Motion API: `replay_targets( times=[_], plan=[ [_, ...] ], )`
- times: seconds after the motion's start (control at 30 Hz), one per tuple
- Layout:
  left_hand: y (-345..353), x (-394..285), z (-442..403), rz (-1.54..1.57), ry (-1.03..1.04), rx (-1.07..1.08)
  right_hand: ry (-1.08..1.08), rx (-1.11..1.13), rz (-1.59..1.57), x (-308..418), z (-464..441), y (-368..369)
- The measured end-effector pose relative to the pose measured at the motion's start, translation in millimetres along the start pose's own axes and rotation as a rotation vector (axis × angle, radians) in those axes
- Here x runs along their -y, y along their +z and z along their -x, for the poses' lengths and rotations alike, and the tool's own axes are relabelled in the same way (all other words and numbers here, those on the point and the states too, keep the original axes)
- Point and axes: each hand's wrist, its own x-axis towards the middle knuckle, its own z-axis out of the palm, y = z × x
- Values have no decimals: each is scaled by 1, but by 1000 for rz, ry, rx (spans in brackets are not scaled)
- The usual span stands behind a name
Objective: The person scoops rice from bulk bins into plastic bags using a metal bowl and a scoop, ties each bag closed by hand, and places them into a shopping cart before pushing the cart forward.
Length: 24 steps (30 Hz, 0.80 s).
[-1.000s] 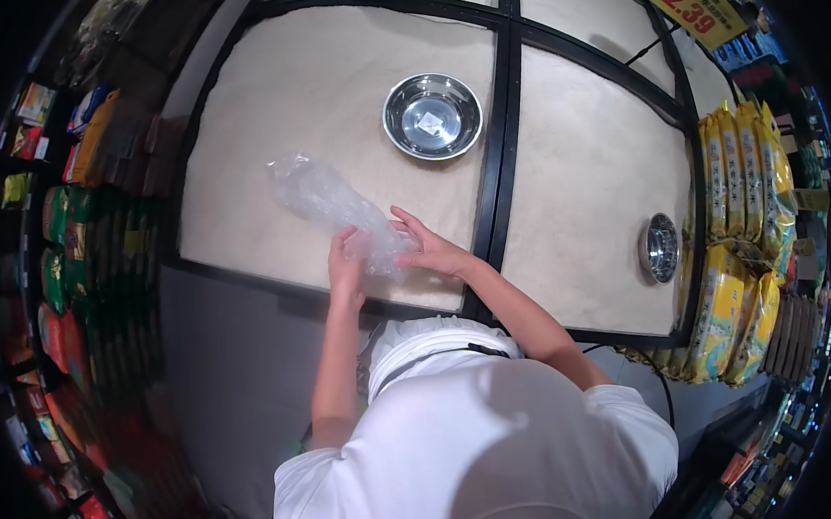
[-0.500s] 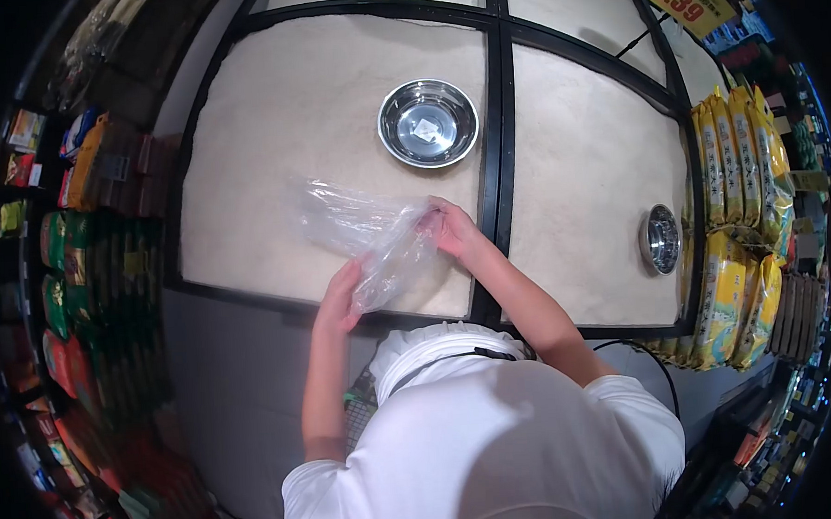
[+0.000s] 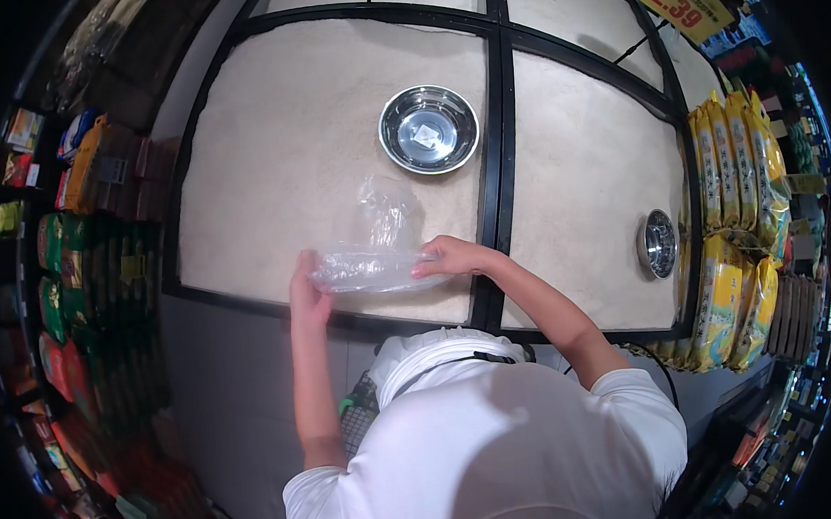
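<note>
A clear plastic bag (image 3: 378, 252) stretches sideways between my two hands, over the near part of a bin of pale rice (image 3: 271, 145). Its left end is gripped by my left hand (image 3: 310, 284), near the bin's front edge. My right hand (image 3: 448, 256) pinches the opposite end, close to the black divider. The lower part of the bag hangs away from me, over the rice. Beyond it a shiny steel bowl (image 3: 428, 129) rests on the rice, with a small white label inside.
Black bars (image 3: 498, 163) divide the bins. A smaller steel bowl (image 3: 658, 243) sits in the right bin's rice (image 3: 588, 178). Yellow rice bags (image 3: 727, 283) stack at the right, and green packs (image 3: 102, 292) fill the left shelves. A 2.39 price sign (image 3: 683, 5) hangs at upper right.
My hands have moved apart, the left one up and leftward, the right one down. The bag has gone from slanted and crumpled to stretched out sideways between them.
</note>
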Motion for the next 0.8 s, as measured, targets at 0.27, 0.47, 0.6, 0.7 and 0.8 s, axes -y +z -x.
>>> replay_targets(
  times=[0.27,0.47,0.6,0.7,0.8],
  plan=[
    [119,-5,68,-1660,1210,-61,44,-32,-169,29,-15,-6],
    [110,8,31,-1488,885,-160,-182,-28,-239,39,-32,9],
    [91,4,27,-982,392,-51,-156,-139,-389,43,-35,7],
    [77,7,31,-838,285,14,-197,-230,-571,44,-38,0],
    [72,0,40,-767,254,117,-209,-301,-736,46,-45,-6]
  ],
)
